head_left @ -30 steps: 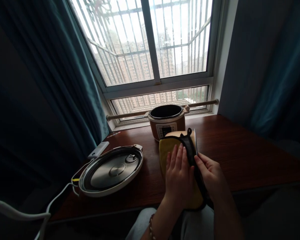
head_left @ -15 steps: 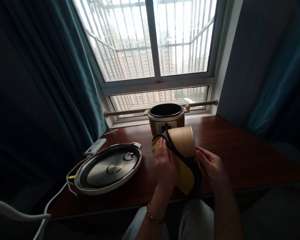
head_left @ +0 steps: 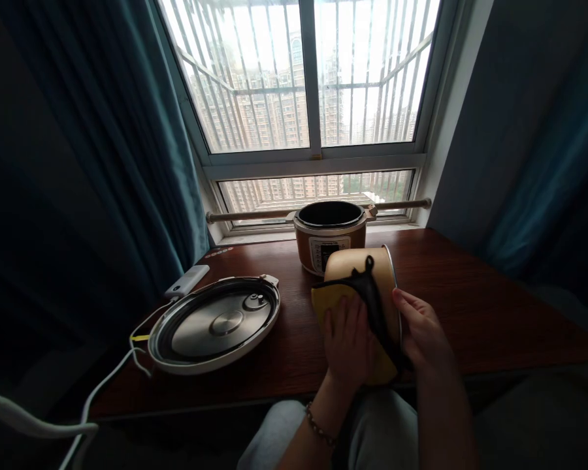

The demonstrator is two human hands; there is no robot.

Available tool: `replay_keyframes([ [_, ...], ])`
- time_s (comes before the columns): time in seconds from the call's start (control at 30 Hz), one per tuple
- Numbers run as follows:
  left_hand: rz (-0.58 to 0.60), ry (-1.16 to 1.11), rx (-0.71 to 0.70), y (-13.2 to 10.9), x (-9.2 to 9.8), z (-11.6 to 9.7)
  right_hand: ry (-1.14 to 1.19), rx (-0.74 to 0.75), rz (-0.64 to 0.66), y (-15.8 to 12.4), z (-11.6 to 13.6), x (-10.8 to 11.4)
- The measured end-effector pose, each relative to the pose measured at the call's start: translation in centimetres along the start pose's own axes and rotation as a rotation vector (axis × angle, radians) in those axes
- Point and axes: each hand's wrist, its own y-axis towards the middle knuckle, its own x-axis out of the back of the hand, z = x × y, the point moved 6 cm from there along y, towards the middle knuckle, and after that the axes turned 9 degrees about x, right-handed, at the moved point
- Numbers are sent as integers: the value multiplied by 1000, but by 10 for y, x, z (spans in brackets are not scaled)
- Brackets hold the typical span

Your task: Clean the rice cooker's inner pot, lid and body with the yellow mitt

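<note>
A gold inner pot [head_left: 343, 262] is tipped on its side above the table's front edge, its open rim facing right. My right hand [head_left: 424, 329] grips that rim, with thumb and fingers closed on it. Against the pot's outer wall lies a yellow cleaning cloth [head_left: 327, 299] with a black border and a hanging loop. My left hand [head_left: 347, 336] presses the cloth onto the wall, fingers together over it. Just behind the pot stands the brown electric cooker body [head_left: 308, 245], open at the top. The pot's inside is hidden from view.
A round cooker lid [head_left: 210, 326] lies with its metal inner side up on the left of the wooden table [head_left: 490, 307]. Behind it are a white power strip [head_left: 189, 281] and a white cable [head_left: 100, 391]. A barred window [head_left: 313, 85] rises beyond the table.
My left hand and the cloth have moved down and right along the pot's wall. The cloth's loop now shows on the pot's upper side. My right hand keeps its hold on the rim.
</note>
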Motion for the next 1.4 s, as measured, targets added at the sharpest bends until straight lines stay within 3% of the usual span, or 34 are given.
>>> replay_keyframes([
  [0.13,-38,-311,506,10,2,51,17,-35,64,10,2,-4],
  [0.2,4,-473,662,8,-6,63,9,-25,87,13,4,2],
  [0.27,54,-554,727,4,-13,64,-33,-10,83,11,3,14],
  [0.37,57,-477,678,2,-15,59,-103,-45,115,3,-5,30],
  [0.5,44,-146,394,2,-14,35,-105,-29,130,-1,-15,35],
  [0.6,117,67,154,-6,-25,9,-87,-9,118,2,-18,31],
  [0.77,128,158,-92,-20,-36,-16,-78,27,67,1,-15,24],
  [0.87,85,102,0,-15,-28,-3,-65,12,51,-3,-12,17],
  [1.03,1,-264,466,-3,-11,40,-8,-22,54,-6,-11,7],
  [1.2,9,-614,843,-8,-22,65,-80,-22,125,-6,-15,15],
  [1.3,16,-608,835,-10,-25,64,-159,-82,195,-8,-20,18],
  [1.4,25,-365,609,-10,-22,45,-146,-74,190,-10,-21,15],
])
